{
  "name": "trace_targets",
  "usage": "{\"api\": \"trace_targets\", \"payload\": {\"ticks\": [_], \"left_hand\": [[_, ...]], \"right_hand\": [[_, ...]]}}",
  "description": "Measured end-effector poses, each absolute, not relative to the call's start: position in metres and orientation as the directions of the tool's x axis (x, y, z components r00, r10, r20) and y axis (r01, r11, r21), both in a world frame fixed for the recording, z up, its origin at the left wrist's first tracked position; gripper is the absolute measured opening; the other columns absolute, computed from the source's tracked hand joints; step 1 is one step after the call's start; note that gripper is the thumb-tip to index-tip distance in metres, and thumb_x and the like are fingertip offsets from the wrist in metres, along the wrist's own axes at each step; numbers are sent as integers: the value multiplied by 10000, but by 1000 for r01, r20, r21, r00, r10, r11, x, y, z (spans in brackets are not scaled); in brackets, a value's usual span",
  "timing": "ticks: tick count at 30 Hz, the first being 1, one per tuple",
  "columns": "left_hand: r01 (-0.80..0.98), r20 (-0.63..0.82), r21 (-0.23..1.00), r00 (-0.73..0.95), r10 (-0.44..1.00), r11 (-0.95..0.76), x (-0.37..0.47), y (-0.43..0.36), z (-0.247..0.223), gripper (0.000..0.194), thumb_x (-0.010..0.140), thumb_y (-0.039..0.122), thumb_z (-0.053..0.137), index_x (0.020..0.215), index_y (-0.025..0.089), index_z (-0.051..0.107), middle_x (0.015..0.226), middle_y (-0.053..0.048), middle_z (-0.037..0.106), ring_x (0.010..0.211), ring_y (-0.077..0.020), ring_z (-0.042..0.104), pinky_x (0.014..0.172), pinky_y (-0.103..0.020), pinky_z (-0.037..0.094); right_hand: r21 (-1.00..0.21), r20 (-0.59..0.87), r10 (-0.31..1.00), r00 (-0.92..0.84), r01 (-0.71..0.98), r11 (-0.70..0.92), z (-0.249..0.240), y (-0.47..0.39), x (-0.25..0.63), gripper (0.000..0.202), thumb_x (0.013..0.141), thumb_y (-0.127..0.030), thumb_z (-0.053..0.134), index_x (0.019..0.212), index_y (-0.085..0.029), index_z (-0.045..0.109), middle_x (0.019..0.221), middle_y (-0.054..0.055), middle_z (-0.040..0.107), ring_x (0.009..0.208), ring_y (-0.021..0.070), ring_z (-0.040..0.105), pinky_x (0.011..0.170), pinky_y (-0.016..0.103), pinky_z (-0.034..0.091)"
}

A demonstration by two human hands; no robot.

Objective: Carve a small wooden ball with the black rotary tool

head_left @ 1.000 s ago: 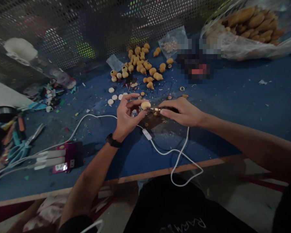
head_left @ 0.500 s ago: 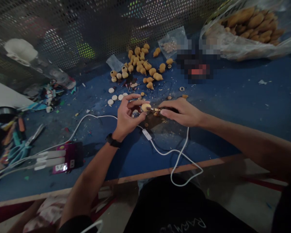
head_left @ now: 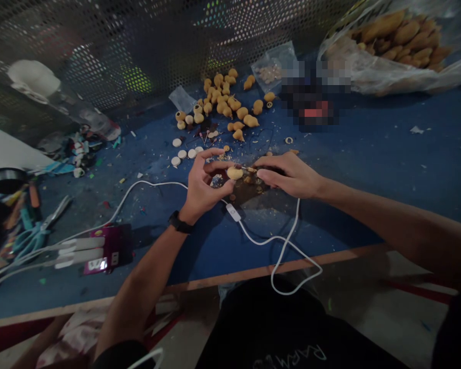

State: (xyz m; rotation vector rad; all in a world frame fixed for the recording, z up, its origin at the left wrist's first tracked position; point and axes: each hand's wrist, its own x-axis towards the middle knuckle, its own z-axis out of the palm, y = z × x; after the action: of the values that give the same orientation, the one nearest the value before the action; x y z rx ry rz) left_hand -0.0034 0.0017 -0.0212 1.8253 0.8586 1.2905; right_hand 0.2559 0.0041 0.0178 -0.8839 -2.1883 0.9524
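Observation:
My left hand (head_left: 205, 182) is closed in a pinch, with a small pale yellow gourd (head_left: 235, 173) between thumb and fingertips. My right hand (head_left: 288, 174) grips a pen-like tool (head_left: 251, 169) with a brass-coloured collar and a thin shaft. Most of its handle is hidden in the fingers. The shaft reaches the gourd's upper right edge; whether it touches cannot be made out. A white cable (head_left: 269, 241) with an inline switch (head_left: 233, 212) runs below both hands. Shavings and small cut pieces lie on the blue table (head_left: 341, 205) around them.
Many small gourds (head_left: 223, 97) are heaped at the back, near white discs (head_left: 182, 154). A plastic bag of gourds (head_left: 403, 46) stands at the far right. Scissors (head_left: 42, 228), a purple power bank (head_left: 109, 249) and a white mannequin head (head_left: 34, 79) are on the left.
The gourd has shifted slightly right and turned in my left fingers. The tool's tip has moved from the gourd's face to its upper edge, with my right hand slightly further right.

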Motion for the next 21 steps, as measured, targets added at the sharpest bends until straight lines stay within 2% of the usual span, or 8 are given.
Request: {"api": "trace_targets", "payload": {"ticks": [10,15,21], "left_hand": [[61,479,856,280,832,-514,-1,2,-17,632,863,411,848,1343,244,474,1079,-59,816,946,-200,815,800,-315,636],[62,497,846,266,826,-529,-2,3,-16,644,851,435,862,1329,240,476,1057,-54,815,941,-193,818,804,-308,641],[56,506,841,274,818,-539,0,2,-16,618,870,393,844,1341,244,473,1058,-46,810,992,-205,820,830,-320,655]], "right_hand": [[-790,244,746,-620,319,523,20,6,259,435,1082,-486,491,1060,-140,754,594,-32,597,522,109,518,541,260,323],[-754,201,640,-742,300,585,20,8,260,449,1089,-505,479,1032,-142,738,715,3,681,613,119,573,618,263,372],[-798,225,734,-640,311,516,18,8,260,426,1091,-478,490,1039,-137,739,604,-23,622,535,109,537,555,262,340]]}}
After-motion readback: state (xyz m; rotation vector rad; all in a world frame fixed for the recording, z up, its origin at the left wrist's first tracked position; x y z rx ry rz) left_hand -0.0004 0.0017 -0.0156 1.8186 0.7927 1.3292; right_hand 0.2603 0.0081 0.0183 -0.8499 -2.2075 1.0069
